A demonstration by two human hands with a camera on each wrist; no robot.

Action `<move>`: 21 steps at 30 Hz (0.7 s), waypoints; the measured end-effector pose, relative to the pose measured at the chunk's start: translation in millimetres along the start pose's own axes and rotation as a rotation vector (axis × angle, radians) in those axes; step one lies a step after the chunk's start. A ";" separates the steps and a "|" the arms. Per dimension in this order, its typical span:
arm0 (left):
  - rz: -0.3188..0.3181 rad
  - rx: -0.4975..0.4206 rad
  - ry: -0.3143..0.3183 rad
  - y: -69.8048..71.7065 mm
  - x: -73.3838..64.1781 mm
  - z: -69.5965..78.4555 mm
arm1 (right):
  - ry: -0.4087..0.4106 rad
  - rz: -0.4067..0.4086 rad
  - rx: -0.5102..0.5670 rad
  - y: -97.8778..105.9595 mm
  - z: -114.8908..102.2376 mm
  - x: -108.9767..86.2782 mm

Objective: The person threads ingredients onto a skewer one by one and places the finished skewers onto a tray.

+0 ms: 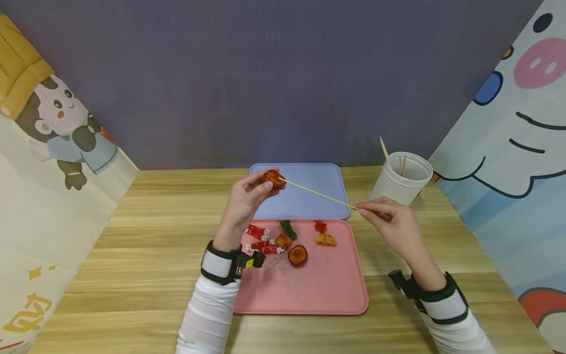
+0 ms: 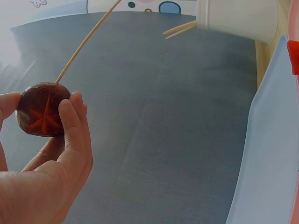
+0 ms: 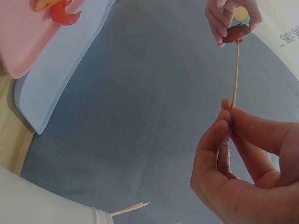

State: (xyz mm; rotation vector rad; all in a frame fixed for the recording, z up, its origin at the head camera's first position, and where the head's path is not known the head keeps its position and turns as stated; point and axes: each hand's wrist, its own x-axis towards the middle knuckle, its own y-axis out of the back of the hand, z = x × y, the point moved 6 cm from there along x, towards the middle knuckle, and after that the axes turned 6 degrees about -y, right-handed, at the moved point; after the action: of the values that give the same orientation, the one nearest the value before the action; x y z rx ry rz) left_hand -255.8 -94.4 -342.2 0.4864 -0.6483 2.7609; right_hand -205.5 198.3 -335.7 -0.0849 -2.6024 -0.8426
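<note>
Left hand (image 1: pixel 245 197) pinches mushroom (image 2: pixel 35 105), right hand (image 1: pixel 396 222) skewer (image 3: pixel 236 74) — star mark (image 2: pixel 46 119) visible only from left wrist.

Held aloft, a star-scored brown mushroom cap (image 2: pixel 44 109) meets the end of a slanting wooden skewer (image 3: pixel 236 74).

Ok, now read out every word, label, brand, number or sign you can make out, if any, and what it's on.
Nothing can be read with certainty.
Gold lettering, left wall: too stylised to make out.
Red strokes, same wall: cut off by the picture's edge.
Dark characters, pale backdrop in the right wrist view: too small and blurred.
Mushroom, stick, cup: no text visible.
</note>
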 end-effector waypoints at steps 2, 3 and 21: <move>0.009 0.005 0.008 0.3 0.0 -1.1 | -0.005 -0.003 0.001 -0.5 0.6 -0.2; 0.017 0.006 0.013 0.4 0.1 -1.6 | -0.008 -0.004 0.002 -0.7 0.8 -0.3; 0.042 0.027 0.097 0.8 -0.7 -7.5 | -0.039 -0.044 -0.006 -5.1 6.6 -0.4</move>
State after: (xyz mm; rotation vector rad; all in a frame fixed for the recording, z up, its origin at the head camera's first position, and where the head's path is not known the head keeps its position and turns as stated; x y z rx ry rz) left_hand -257.3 -91.8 -349.0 0.3455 -0.6053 2.8159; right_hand -208.4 197.9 -343.5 -0.0461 -2.6469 -0.8723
